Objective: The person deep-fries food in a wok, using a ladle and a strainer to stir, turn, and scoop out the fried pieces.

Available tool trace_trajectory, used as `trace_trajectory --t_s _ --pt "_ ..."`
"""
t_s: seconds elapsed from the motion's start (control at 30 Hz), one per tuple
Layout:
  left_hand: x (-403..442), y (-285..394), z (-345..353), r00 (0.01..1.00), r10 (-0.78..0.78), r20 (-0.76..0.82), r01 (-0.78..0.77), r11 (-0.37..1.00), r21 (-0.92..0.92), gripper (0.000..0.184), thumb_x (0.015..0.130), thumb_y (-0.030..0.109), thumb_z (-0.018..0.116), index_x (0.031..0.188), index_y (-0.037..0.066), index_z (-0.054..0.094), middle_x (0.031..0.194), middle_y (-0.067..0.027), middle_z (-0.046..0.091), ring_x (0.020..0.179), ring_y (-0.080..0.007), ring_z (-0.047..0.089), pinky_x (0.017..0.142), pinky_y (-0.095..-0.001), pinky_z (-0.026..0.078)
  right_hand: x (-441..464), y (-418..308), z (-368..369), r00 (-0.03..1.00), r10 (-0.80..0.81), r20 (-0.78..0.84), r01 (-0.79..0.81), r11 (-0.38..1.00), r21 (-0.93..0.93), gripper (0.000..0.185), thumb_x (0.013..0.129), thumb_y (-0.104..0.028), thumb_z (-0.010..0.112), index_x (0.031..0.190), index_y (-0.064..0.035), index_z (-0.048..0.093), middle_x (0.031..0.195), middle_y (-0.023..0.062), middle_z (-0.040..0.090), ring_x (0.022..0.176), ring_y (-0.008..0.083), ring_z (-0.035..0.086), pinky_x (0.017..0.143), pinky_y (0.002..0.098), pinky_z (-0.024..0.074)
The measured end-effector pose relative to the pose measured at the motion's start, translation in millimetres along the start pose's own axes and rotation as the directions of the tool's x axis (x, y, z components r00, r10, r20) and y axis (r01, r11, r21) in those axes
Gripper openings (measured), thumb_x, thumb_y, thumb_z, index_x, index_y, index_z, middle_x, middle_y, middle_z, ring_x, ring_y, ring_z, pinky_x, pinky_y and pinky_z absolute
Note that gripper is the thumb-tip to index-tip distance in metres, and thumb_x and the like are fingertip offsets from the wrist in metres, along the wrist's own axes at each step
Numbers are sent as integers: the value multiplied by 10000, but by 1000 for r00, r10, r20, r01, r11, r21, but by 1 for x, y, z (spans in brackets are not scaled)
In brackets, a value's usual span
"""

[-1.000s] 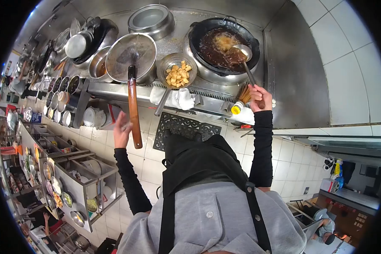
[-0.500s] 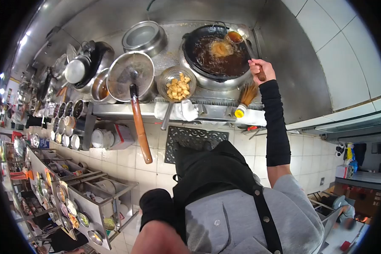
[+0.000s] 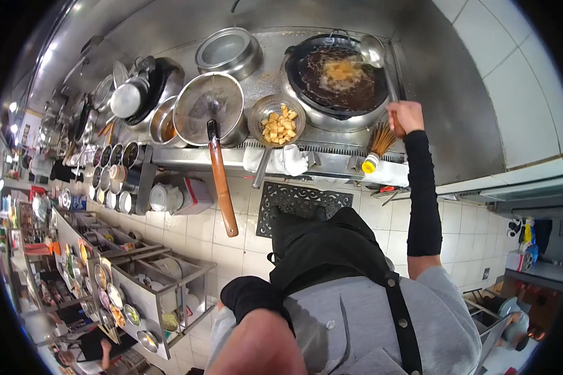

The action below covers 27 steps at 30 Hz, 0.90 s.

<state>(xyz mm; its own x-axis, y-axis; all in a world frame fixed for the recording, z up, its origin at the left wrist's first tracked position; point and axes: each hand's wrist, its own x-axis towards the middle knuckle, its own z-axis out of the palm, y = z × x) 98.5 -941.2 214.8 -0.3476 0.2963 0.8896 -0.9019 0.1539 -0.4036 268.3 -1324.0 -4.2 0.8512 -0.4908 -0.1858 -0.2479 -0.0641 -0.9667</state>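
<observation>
My right hand (image 3: 408, 117) is closed around the wooden handle of a ladle (image 3: 373, 52), held over the right rim of a black wok (image 3: 294, 92). The ladle's metal bowl is near the wok's back right edge. Dark oil bubbles in the wok, with a golden, foaming patch (image 3: 342, 70) in its middle; whether something solid is under the foam cannot be seen. Close to the camera, at the bottom, is part of my left hand (image 3: 256, 347) or wrist beyond a black sleeve; its fingers are hidden.
A perforated skimmer (image 3: 261, 107) with golden fried cubes (image 3: 279, 127) lies left of the wok. Beside it, a wooden-handled strainer (image 3: 194, 103) rests across a pot. A bamboo brush (image 3: 380, 145) stands at the stove edge. Shelves with filled bowls (image 3: 116, 295) are at lower left.
The ladle bowl, which held brown liquid, now looks tipped, with no liquid visible in it. My right hand has turned and moved slightly. The whole view has shifted a little.
</observation>
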Motion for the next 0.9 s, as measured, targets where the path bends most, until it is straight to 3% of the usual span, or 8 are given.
trace_trajectory --t_s 0.1,0.17,0.27,0.37,0.5,0.63,0.8,0.9 --pt "9 -20 18 947 283 -150 -241 938 249 277 883 -54 611 1159 -39 592 1172 -116 586 1082 -246 586 982 -338 495 -11 34 1 995 -36 -95 8 960 -281 203 777 -92 632 627 44 643 521 135 619 433 232 634 424 375 501" --pt "7 7 -7 993 -117 -34 108 973 -204 301 869 -60 608 1168 -48 585 1206 -124 572 1118 -262 565 1007 -366 482 -23 43 6 992 -24 -123 -16 947 -321 205 766 -88 621 611 47 629 519 141 620 440 233 645 433 383 511" --pt "10 26 -30 940 -254 227 304 925 -226 359 848 -71 603 1205 -54 565 1251 -130 556 1146 -279 551 1035 -390 467 -30 54 8 975 221 -24 -219 974 56 137 835 -36 626 726 47 619 600 98 592 442 184 555 406 330 455" --pt "7 -2 20 995 -20 -102 18 1000 -12 369 827 -95 586 1191 -46 553 1203 -102 548 1058 -231 570 966 -335 493 -27 77 -4 875 360 322 -480 568 668 107 903 -15 607 937 87 601 661 66 540 474 129 481 406 263 407" --pt "9 -27 33 971 99 -217 -71 988 135 261 824 -112 572 1066 -19 543 1041 -36 523 882 -121 557 814 -239 502 -27 79 -18 795 220 566 -597 116 794 272 968 -35 582 1124 167 487 694 43 496 506 80 453 424 185 383" --pt "6 21 4 985 -164 -53 163 986 -37 197 824 -117 572 965 9 517 921 9 491 804 -63 523 684 -197 477 -12 62 -21 817 225 531 -569 165 806 290 995 -60 550 1173 155 470 759 74 531 503 95 465 417 198 419" --pt "-14 -21 20 937 301 -177 -298 954 47 198 823 -116 582 923 42 516 875 23 494 724 -50 509 573 -179 446 13 31 -23 841 187 507 -540 328 775 222 948 -42 610 1065 124 520 750 46 525 528 74 458 444 183 383" --pt "-14 -10 13 992 88 -92 -94 993 -65 171 848 -75 597 908 69 527 859 8 514 694 -63 520 573 -185 460 27 12 -24 858 179 481 -509 406 759 203 941 -33 608 1045 118 522 738 42 514 531 81 458 453 191 390"
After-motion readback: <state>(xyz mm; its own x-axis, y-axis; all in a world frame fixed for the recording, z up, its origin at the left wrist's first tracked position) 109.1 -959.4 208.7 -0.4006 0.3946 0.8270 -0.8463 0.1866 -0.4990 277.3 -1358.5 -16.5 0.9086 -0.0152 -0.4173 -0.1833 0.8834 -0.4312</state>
